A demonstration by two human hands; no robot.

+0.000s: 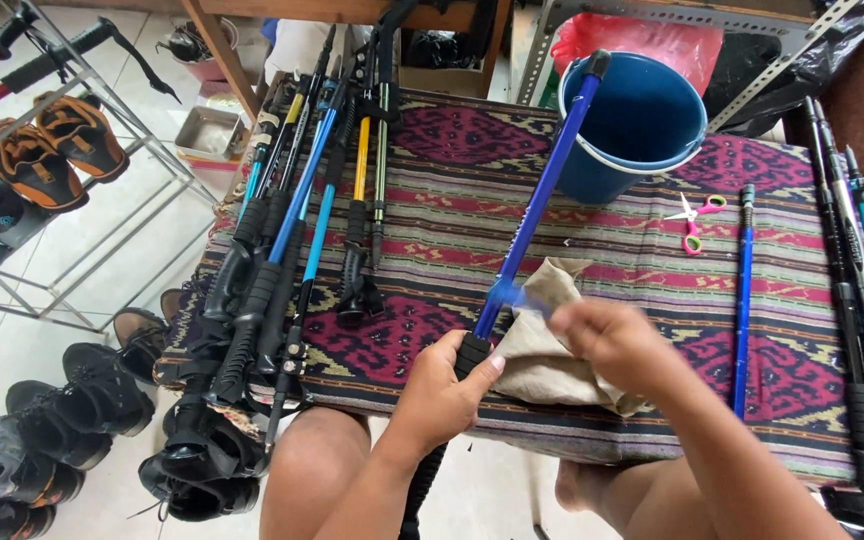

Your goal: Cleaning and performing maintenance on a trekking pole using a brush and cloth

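Left hand (442, 395) is wrapped tight around the black grip of the blue trekking pole (537, 195), thumb up along the handle. Right hand (617, 345) is bunched around a beige cloth (542, 350), pressing it against the lower shaft; the fingers there are motion-blurred, so I can't read the exact pinch.

The pole runs diagonally from my lap edge up across the counter (572, 230), tip resting over the rim of the blue bucket (642, 125).

Handling read: the pole looks light and stiff, a smooth metal tube, likely slippery on the bare shaft. The foam or rubber grip is the safe hold; I'd keep the left hand there. The cloth is soft and limp and conforms to the tube.

Nearby: pink-handled scissors (692, 220) just beside the bucket, a loose blue pole section (744, 300) to the right, a bundle of poles (292, 230) on the left, more at the right edge. Shoe rack (42, 150) off to the left.
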